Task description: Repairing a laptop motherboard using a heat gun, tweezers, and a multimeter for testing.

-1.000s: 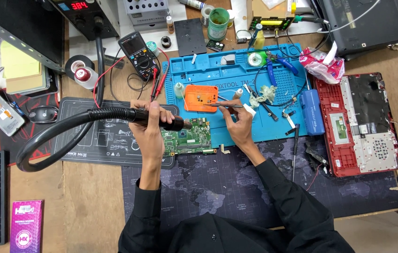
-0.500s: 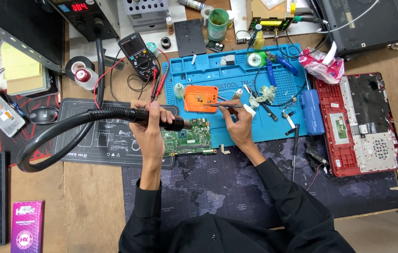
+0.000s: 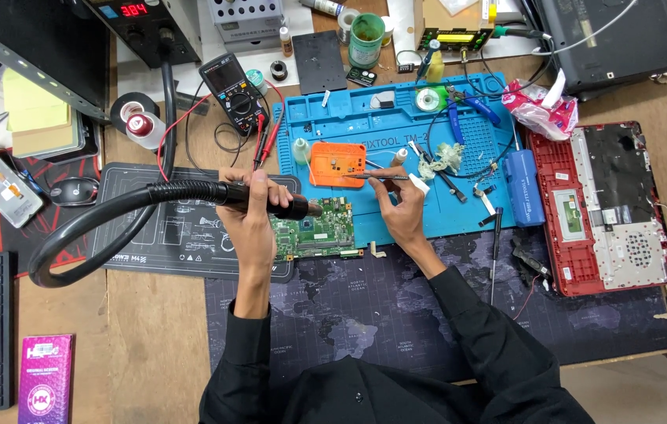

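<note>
Whole bench (image 3: 153,345) is packed, so the blue mat (image 3: 459,212) keeps loose parts together. Green board (image 3: 318,232) sits at its near edge, within easy reach of both hands. Left hand (image 3: 251,212) has its grip wrapped tight around the hot-air wand (image 3: 278,202), nozzle over the board. Right hand (image 3: 400,212) is pinching tweezers (image 3: 373,177), probably for tiny parts.

In my left hand (image 3: 251,216) I grip a matt black plastic hot-air handle (image 3: 275,202) trailing a ribbed, slightly shiny rubber hose (image 3: 106,216). My right hand (image 3: 400,208) pinches thin bright metal tweezers (image 3: 373,177). The green circuit board (image 3: 318,232) looks glossy with small metallic parts. Under it I see a smooth blue silicone work mat (image 3: 459,212), an orange plastic block (image 3: 335,163), a matt cloth desk mat (image 3: 365,314) and the bare, dull wood of the table (image 3: 157,330) near its front edge.
</note>
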